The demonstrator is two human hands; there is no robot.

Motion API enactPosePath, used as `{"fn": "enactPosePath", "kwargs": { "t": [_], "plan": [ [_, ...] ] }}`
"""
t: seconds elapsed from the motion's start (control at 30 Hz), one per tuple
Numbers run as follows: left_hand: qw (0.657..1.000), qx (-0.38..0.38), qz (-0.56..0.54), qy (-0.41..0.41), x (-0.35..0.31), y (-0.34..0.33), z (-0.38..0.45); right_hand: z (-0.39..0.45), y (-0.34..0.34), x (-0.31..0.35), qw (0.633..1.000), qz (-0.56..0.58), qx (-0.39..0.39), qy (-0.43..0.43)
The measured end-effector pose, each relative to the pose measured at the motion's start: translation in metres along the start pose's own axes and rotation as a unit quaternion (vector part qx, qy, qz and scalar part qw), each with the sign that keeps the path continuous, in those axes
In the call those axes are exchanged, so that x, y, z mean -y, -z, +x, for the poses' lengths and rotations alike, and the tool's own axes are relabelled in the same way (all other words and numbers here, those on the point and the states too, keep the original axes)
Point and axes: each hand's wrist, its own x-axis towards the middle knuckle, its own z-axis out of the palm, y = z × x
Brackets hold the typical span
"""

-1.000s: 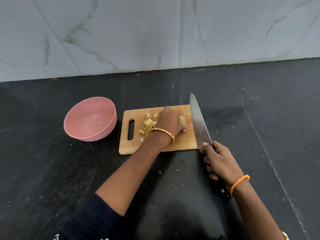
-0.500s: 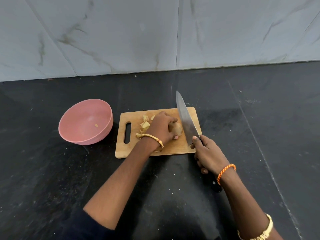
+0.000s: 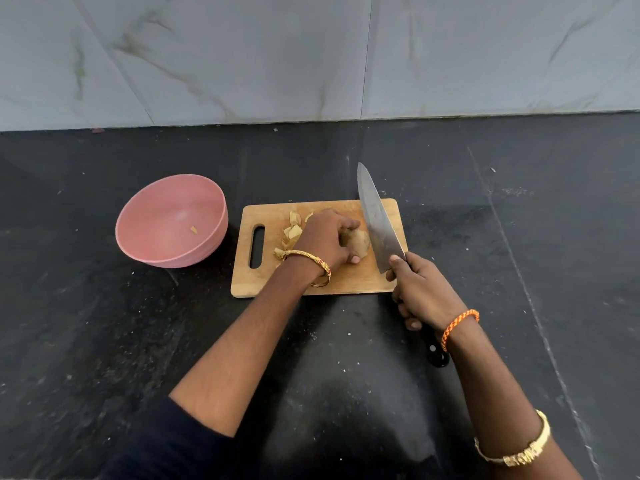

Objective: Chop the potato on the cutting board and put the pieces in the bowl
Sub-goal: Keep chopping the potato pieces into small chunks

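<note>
The right hand (image 3: pixel 420 292) is gripping the chef's knife (image 3: pixel 379 223), blade pointing to twelve o'clock, now just beside the potato piece (image 3: pixel 358 244) at its nine o'clock. The left hand (image 3: pixel 323 242) is pinning that piece on the cutting board (image 3: pixel 349 284). Cut pieces (image 3: pixel 294 232) are lying toward the pink bowl (image 3: pixel 204 252). The knife is coming in from the board's edge.

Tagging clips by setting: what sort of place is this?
Likely a home kitchen: a dark stone counter against a marble-look wall, with a wooden cutting board.
</note>
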Motion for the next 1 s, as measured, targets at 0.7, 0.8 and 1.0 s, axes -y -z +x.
{"fn": "enactPosePath", "kwargs": {
  "t": [0.7, 0.8, 1.0],
  "plan": [
    [0.999, -0.034, 0.009, -0.008, 0.005, -0.008, -0.001, -0.035, -0.027, -0.012, 0.975, -0.216, -0.04, 0.024],
    [0.999, -0.043, 0.003, -0.006, 0.005, -0.008, -0.003, -0.047, -0.023, -0.018, 0.977, -0.212, -0.03, 0.018],
    [0.999, -0.044, -0.008, 0.006, 0.003, -0.007, -0.005, -0.047, -0.004, -0.016, 0.994, -0.097, -0.03, 0.029]
  ]
}}
